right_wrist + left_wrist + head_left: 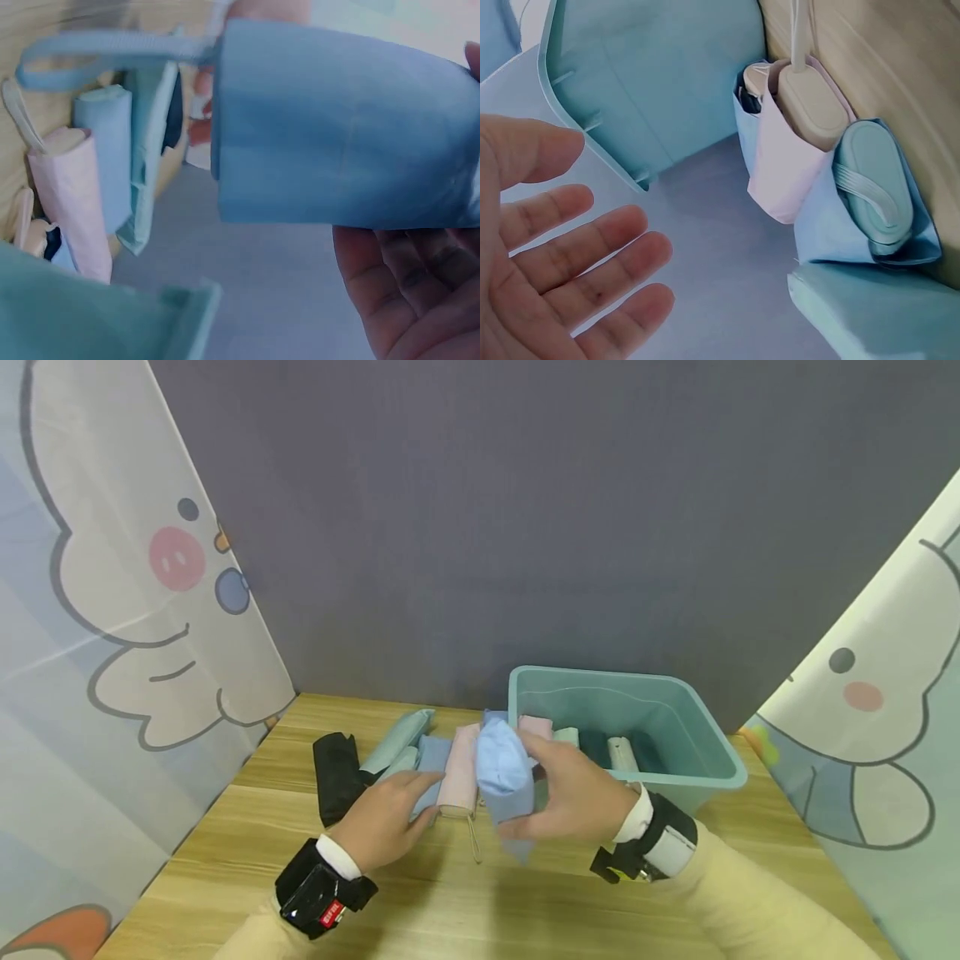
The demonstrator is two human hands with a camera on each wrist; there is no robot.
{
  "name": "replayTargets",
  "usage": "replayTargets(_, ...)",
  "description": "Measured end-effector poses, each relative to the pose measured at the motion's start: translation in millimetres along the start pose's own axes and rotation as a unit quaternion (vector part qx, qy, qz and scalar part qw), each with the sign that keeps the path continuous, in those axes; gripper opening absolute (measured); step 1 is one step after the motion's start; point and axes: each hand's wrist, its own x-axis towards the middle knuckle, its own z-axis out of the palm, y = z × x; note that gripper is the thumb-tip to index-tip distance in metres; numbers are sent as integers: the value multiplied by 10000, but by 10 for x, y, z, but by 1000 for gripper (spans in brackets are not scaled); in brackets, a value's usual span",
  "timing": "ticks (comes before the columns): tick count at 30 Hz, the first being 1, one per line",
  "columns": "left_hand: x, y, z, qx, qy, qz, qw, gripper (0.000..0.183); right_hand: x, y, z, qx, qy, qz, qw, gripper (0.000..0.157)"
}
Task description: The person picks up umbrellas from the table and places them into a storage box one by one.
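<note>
My right hand (581,793) grips a light blue folding umbrella (501,768) in its sleeve, in front of the bin's left end. In the right wrist view this umbrella (337,127) lies across the hand, its wrist strap hanging off one end. My left hand (388,818) hovers at the row of umbrellas, fingers extended and apart in the left wrist view, holding nothing. A pink umbrella (459,772) and a blue umbrella (433,756) lie side by side near it. Mint umbrellas (401,739) and a black umbrella (336,777) are farther left.
A teal plastic bin (723,768) stands at the right against the grey backdrop (480,527). Inside it lie several umbrellas, among them a pink one (536,727) and a beige one (621,755). The wooden table (450,918) runs between printed curtains at both sides.
</note>
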Motion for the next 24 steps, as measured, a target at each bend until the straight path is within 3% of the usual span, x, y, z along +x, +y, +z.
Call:
replayTargets(6, 116, 88, -24, 107, 31, 78, 9999, 44, -18, 18, -326, 500, 554, 421, 9963, 63)
replayTargets(11, 294, 228, -55, 116, 189, 344, 9992, 41, 32, 54, -625, 728, 1262, 916, 9851, 72)
replayTargets(17, 539, 437, -24, 92, 549, 871, 9946, 36, 161, 141, -968, 151, 2051, 1967, 9586, 91)
replayTargets(24, 799, 621, 134, 444, 668, 1459, 9860, 38, 246, 375, -1195, -912, 2383, 2541, 9329, 91)
